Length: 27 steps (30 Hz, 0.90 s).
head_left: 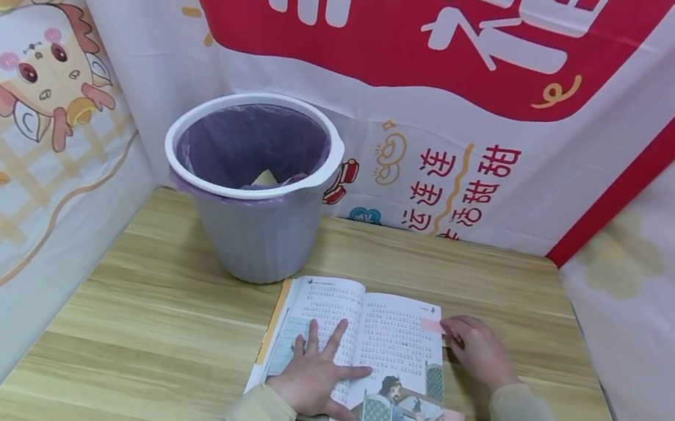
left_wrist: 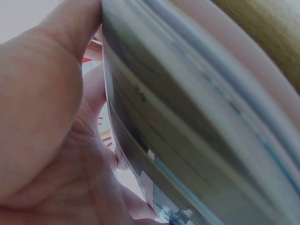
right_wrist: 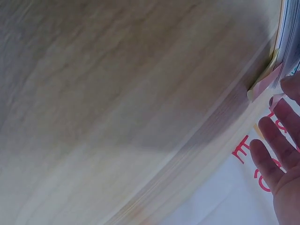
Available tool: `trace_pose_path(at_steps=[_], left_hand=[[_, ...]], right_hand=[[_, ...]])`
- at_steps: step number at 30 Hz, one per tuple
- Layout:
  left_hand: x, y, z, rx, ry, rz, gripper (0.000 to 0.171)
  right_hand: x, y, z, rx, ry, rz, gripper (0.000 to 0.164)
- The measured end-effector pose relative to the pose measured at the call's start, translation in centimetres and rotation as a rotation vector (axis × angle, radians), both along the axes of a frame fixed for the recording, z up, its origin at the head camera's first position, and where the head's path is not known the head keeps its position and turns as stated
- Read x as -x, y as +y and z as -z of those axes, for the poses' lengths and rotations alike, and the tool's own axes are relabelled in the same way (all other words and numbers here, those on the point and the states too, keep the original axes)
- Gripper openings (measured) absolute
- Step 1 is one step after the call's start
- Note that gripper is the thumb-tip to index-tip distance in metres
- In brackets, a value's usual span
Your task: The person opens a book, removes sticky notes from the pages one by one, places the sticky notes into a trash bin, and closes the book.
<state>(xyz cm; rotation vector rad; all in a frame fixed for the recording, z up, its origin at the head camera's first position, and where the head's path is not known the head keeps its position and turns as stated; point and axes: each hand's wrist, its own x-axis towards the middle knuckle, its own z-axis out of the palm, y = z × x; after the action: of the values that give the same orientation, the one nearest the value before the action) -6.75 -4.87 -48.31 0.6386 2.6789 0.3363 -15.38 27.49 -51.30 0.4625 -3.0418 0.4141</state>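
Note:
An open book (head_left: pixel 388 346) lies on the table, with printed text on both pages and a drawing of a seated figure low on the right page. My left hand (head_left: pixel 314 378) presses its left page and middle fold, fingers spread. In the left wrist view, that hand (left_wrist: pixel 61 126) is beside the curved pages (left_wrist: pixel 187 122). At the upper right edge, my right hand (head_left: pixel 478 352) pinches a pink sticky tab (head_left: pixel 433 325) between thumb and forefinger; the other fingers of this hand (right_wrist: pixel 286 173) are loosely extended. Another pink tab (head_left: pixel 453 420) sticks out lower down that edge.
A grey trash bin (head_left: pixel 256 234) with a white rim and purple liner stands behind the book, some scraps (head_left: pixel 265 179) inside it. The wood-grain table (head_left: pixel 154 344) meets printed cloth hangings (head_left: pixel 357 94) at the back and both sides.

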Motion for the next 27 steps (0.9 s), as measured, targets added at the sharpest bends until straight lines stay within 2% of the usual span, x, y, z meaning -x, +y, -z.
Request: trace_pose_path(at_steps=[15, 27], left_hand=[[0.0, 0.0, 0.1, 0.009, 0.002, 0.004, 0.079], [0.1, -0.1, 0.2, -0.003, -0.008, 0.001, 0.079]], right_hand=[[0.4, 0.5, -0.7, 0.022, -0.040, 0.013, 0.024], [0.8, 1.0, -1.5, 0.035, -0.018, -0.015, 0.017]])
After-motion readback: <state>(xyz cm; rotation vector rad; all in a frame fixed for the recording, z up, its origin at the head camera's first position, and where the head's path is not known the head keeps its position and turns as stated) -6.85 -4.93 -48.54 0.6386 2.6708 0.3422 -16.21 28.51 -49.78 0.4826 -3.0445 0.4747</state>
